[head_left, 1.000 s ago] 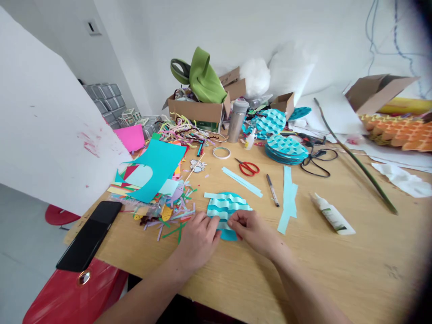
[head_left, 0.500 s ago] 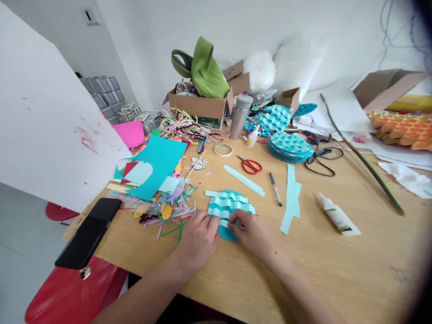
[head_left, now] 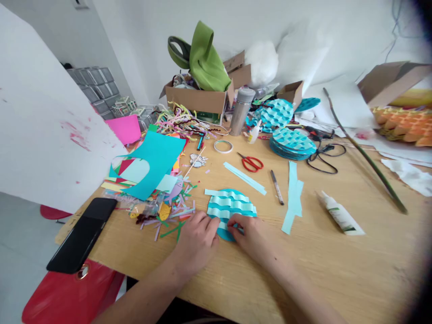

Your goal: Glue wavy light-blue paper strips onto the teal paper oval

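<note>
A round teal paper disc with pale blue wavy strips woven across it lies flat on the wooden table in front of me. My left hand rests on the disc's near left edge, fingers pressing it down. My right hand pinches a pale strip at the disc's near edge. Loose pale blue strips lie to the right, and another strip lies just beyond the disc.
Red scissors, a pen, a tape roll and a glue tube lie past the disc. Finished woven discs are stacked further back. Paper scraps and a black phone sit at left. Cardboard boxes line the wall.
My right hand's fingers have dropped from slightly above the disc down onto its near edge. The left hand stays put. The camera has tilted a little.
</note>
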`<state>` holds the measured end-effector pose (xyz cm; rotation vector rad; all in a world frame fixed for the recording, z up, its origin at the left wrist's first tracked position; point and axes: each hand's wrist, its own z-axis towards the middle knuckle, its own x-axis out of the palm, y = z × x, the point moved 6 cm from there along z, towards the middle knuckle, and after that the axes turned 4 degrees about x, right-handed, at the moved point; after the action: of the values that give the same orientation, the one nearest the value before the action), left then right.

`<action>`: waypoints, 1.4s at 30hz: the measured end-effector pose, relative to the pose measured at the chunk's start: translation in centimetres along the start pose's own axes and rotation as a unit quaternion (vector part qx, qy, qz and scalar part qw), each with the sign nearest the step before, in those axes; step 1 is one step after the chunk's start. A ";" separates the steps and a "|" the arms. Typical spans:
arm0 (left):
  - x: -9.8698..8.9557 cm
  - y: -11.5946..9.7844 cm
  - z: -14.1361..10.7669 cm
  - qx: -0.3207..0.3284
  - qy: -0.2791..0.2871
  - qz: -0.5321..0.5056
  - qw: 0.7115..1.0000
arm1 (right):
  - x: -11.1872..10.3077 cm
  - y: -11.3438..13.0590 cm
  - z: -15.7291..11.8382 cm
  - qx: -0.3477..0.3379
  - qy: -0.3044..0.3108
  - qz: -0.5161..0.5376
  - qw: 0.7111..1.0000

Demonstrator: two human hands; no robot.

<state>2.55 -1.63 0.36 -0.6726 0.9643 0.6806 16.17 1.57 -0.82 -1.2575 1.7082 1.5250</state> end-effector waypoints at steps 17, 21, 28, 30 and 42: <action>0.2 -0.2 0.4 0.000 0.015 0.015 1.000 | 0.1 -0.1 0.0 -0.009 0.000 0.074 0.997; 0.5 -0.2 0.3 0.014 0.010 0.025 1.000 | -0.3 0.0 0.0 -0.015 -0.001 0.110 0.994; 0.4 -0.2 0.2 0.024 -0.003 0.028 0.999 | -0.7 0.1 -0.1 -0.013 -0.003 0.092 0.996; 0.4 -0.2 0.2 0.025 -0.002 0.028 0.999 | -0.7 0.1 -0.2 -0.014 -0.005 0.074 0.997; 0.2 -0.1 0.1 0.033 -0.011 0.013 0.999 | -0.6 0.9 -0.3 -0.047 -0.005 0.022 0.999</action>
<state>2.76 -1.60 0.21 -0.5939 0.9732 0.6744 15.65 1.43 0.17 -1.2639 1.6843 1.6519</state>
